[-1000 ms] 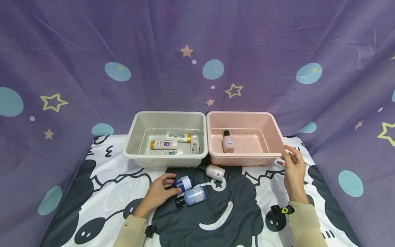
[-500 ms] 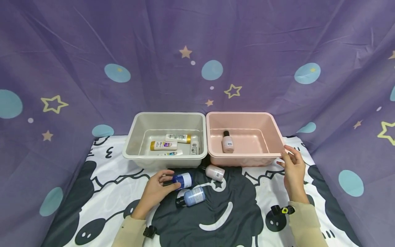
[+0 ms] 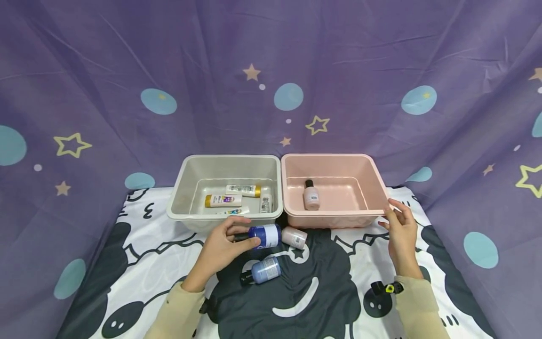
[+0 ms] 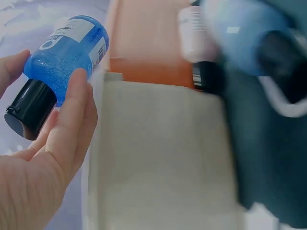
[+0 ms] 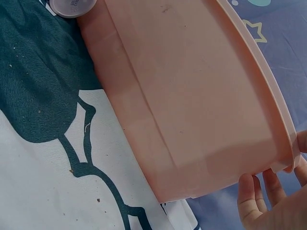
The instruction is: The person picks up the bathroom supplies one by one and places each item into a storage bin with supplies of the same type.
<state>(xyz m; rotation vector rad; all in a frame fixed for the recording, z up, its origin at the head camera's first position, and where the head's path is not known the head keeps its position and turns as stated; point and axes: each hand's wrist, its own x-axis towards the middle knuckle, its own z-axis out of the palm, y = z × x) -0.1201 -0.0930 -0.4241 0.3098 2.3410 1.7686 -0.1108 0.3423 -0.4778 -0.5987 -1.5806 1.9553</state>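
Observation:
My left hand (image 3: 220,248) pinches a dark blue bottle (image 3: 267,236) near its black cap, between thumb and fingers. In the left wrist view the bottle (image 4: 67,52) is clear blue with a white label, raised above the cloth, its cap toward the palm. At the right front corner of the pink bin (image 3: 334,213), my right hand (image 3: 402,238) grips the rim, thumb over the top and fingers below. On the cloth lie a light blue bottle (image 3: 267,270) with a black cap and a pale pink bottle (image 3: 294,238). Another pale pink bottle (image 3: 312,197) lies inside the pink bin.
A grey-white bin (image 3: 186,217) stands left of the pink one, side by side. It holds several small tubes, among them a white one with a gold cap (image 3: 224,200). A purple curtain (image 3: 237,108) hangs behind, and a black-and-white patterned cloth (image 3: 326,292) covers the table.
My left hand has lifted the dark blue bottle from beside the light blue one and carried it up and right, toward the bins. My right hand stays at the pink bin's corner.

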